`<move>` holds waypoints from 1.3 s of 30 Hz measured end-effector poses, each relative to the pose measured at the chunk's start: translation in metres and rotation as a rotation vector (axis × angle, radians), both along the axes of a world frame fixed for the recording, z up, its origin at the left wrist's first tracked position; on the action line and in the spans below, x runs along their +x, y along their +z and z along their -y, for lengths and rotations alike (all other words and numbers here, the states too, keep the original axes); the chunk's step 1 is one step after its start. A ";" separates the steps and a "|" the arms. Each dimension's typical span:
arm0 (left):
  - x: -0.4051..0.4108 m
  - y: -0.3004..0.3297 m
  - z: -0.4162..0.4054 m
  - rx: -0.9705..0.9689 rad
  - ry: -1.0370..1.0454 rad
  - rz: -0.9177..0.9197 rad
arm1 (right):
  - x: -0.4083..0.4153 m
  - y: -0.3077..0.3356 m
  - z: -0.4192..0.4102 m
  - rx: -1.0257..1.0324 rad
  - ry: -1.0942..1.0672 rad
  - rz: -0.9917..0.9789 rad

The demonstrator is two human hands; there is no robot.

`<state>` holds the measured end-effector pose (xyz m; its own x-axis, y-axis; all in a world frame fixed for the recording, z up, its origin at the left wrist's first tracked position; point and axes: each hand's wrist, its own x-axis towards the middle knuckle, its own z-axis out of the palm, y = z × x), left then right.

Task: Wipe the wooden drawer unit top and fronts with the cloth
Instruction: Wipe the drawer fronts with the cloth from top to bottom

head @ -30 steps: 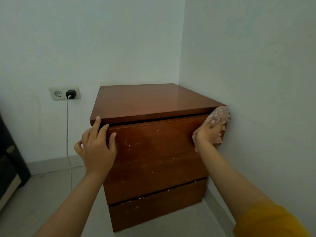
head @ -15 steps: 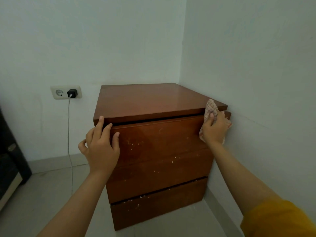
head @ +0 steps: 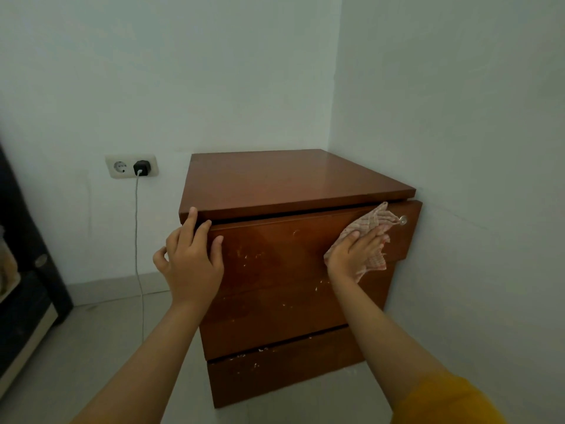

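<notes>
The right hand (head: 356,250) is covering the middle of the cloth (head: 371,237); the dark furniture (head: 18,270) is being cut off at the left edge.

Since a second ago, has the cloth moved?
Yes. The cloth slid left from the unit's right corner onto the top drawer front.
</notes>
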<state>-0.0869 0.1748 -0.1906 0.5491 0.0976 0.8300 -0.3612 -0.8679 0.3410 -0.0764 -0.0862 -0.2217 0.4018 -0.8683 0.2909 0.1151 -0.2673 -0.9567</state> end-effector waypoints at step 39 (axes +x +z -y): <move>0.008 -0.002 -0.008 0.025 -0.046 0.005 | 0.001 0.053 -0.138 0.577 0.154 -0.015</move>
